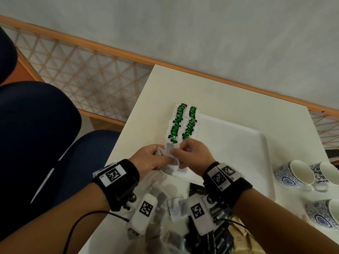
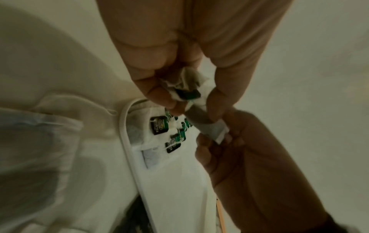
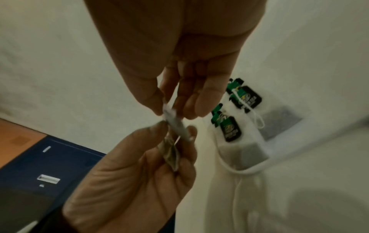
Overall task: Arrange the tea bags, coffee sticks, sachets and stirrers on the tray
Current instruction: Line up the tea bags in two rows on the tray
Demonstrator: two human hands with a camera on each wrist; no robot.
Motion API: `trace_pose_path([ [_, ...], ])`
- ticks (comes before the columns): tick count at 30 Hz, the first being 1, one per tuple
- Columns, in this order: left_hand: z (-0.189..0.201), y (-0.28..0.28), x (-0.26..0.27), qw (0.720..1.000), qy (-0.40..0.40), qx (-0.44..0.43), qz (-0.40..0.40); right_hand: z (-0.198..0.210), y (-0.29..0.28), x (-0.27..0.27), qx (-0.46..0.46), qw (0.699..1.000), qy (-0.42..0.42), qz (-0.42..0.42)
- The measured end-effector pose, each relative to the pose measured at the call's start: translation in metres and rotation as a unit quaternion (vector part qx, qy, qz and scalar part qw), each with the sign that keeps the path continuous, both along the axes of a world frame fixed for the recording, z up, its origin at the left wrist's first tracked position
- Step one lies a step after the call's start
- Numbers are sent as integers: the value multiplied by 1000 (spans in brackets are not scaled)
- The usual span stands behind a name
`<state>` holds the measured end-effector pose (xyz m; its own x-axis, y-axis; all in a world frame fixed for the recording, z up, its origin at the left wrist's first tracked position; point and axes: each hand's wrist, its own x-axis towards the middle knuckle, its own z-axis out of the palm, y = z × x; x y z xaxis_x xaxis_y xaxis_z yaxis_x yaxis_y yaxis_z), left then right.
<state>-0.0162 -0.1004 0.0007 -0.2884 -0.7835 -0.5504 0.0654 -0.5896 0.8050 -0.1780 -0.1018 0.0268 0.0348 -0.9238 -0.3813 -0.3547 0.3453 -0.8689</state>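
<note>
Both the left hand (image 1: 146, 158) and right hand (image 1: 192, 154) pinch one crumpled white tea bag (image 1: 169, 153), green tag showing, near the tray (image 1: 247, 143).

Your left hand (image 1: 146, 158) and right hand (image 1: 192, 154) meet knuckles-up in front of you, forearms converging, fingers of both curled and pinching.

Green-and-black tags (image 1: 180, 121) are seen on white tea bags (image 1: 169, 133), centre frame, on a white tray (image 1: 238, 143). Blue floral patterning is shown on white cups (image 1: 293, 174), lower right. Black sachets (image 1: 218, 211) are glimpsed, bottom centre.
</note>
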Motion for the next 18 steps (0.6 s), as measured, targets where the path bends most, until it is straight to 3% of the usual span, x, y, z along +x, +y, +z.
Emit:
trace_pose_path([
  [6, 0, -3, -6, 1000, 20, -14, -11, 11, 4, 4, 18, 993, -111, 23],
  [12, -2, -6, -2, 1000, 23, 3, -15, 10, 1, -11, -11, 990, -126, 62],
  [18, 4, -4, -4, 993, 71, 36, -91, 8, 2, -19, -29, 981, -134, 139],
])
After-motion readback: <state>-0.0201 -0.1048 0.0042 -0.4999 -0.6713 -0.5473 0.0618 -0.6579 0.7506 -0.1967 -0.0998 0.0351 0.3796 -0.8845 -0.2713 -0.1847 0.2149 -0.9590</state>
